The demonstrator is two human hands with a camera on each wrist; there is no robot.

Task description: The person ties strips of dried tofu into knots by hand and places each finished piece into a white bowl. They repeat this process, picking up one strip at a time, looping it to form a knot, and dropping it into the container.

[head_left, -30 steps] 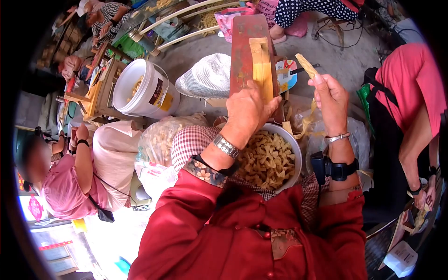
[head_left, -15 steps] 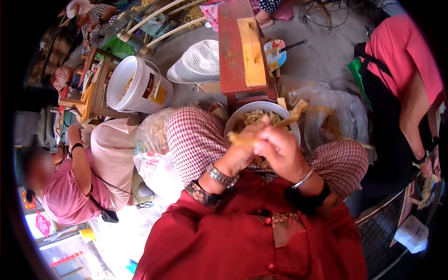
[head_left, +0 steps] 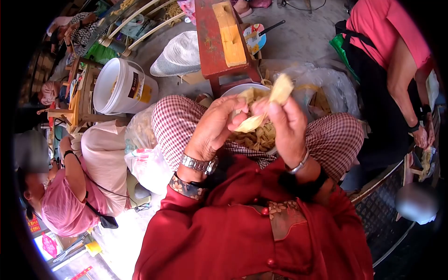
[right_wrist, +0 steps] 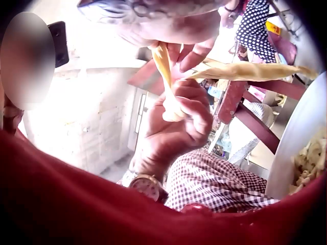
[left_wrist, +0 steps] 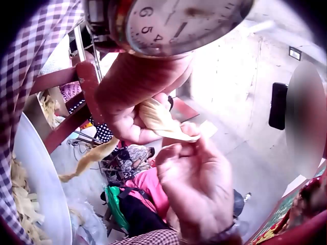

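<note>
Over the bowl (head_left: 235, 88) in the lap, both hands grip one soft, pale-yellow strip (head_left: 252, 123) that looks like tofu skin. The left hand (head_left: 211, 128) pinches it with thumb and curled fingers. The right hand (head_left: 288, 133) pinches it between thumb and fingers, with an end standing up above the thumb. Seen from the left wrist, a twisted length (left_wrist: 164, 122) stretches between the fingertips of both hands. In the right wrist view a long tail (right_wrist: 250, 71) of strip hangs off toward the bowl. Short knotted-looking yellow pieces (head_left: 256, 140) lie inside the bowl.
A red bench (head_left: 205, 42) with a wooden block (head_left: 231, 39) on it stands just ahead. A white bucket (head_left: 119, 86) and a pale hat (head_left: 179, 53) are to the left; a clear plastic bag (head_left: 333, 86) lies right. People sit close on both sides.
The left hand has left the wooden block and come back over the bowl. The right hand has lowered to join it, and both now hold the strip. The view has shifted.
</note>
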